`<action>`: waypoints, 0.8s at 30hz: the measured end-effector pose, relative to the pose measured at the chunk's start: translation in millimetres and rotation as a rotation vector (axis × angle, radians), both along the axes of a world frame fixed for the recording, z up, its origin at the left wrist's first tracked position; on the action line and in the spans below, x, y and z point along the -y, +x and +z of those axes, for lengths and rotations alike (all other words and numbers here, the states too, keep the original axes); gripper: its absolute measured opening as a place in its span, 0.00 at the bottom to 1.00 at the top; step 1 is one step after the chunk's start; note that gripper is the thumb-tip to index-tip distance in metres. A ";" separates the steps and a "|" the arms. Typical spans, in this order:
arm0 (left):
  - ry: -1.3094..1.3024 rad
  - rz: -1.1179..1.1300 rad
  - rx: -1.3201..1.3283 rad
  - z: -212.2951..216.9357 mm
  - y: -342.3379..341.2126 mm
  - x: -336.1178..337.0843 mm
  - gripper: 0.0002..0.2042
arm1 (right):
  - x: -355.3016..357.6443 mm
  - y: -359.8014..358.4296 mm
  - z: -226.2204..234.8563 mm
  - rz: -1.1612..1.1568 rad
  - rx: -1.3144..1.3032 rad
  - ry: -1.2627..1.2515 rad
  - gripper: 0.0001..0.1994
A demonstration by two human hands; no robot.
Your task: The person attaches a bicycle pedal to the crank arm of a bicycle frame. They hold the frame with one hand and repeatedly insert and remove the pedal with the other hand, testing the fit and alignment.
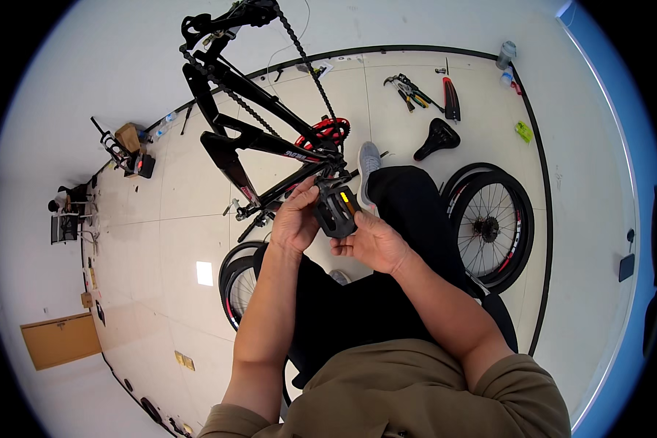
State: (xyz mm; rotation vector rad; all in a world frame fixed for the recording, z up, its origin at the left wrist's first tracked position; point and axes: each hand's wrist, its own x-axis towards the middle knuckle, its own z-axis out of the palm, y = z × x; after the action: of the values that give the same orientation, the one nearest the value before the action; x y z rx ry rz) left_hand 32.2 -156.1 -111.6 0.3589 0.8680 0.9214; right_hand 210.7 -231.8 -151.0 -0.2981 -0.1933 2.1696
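Between my two hands is a black bicycle pedal [331,213] with an amber reflector on its side. The fingers of my left hand [296,219] close on its left edge. My right hand [378,241] grips it from the lower right, thumb near the reflector. Just beyond the pedal stands a black bicycle frame [259,150], upside down or tilted, with a chain [299,47] hanging along it and a red chainring [327,133]. Part of the pedal's far end overlaps the crank area, and I cannot tell whether they touch.
At the right lie wheels [522,252] with black tyres; another wheel [233,292] is beside my left leg. A black saddle [438,139], a red and black mudguard [451,98] and hand tools [409,91] lie on the floor ahead. A cardboard box [129,136] stands far left.
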 end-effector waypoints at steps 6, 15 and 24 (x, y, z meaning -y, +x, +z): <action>0.016 0.005 -0.267 16.2 -2.3 1.9 0.20 | 0.0 -1.0 6.1 -0.030 0.104 0.016 0.27; 0.024 0.028 -0.331 18.1 3.6 2.3 0.22 | -1.2 -4.3 4.7 -0.047 0.194 0.007 0.35; -0.028 0.038 -0.203 22.0 7.9 1.9 0.24 | -1.9 -3.7 2.0 -0.048 0.164 0.035 0.33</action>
State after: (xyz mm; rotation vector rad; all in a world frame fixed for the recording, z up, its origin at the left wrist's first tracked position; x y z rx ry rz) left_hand 40.2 -158.0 -89.6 0.4182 1.0761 0.9171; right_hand 207.1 -229.9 -149.0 -0.4562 -0.3132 2.0928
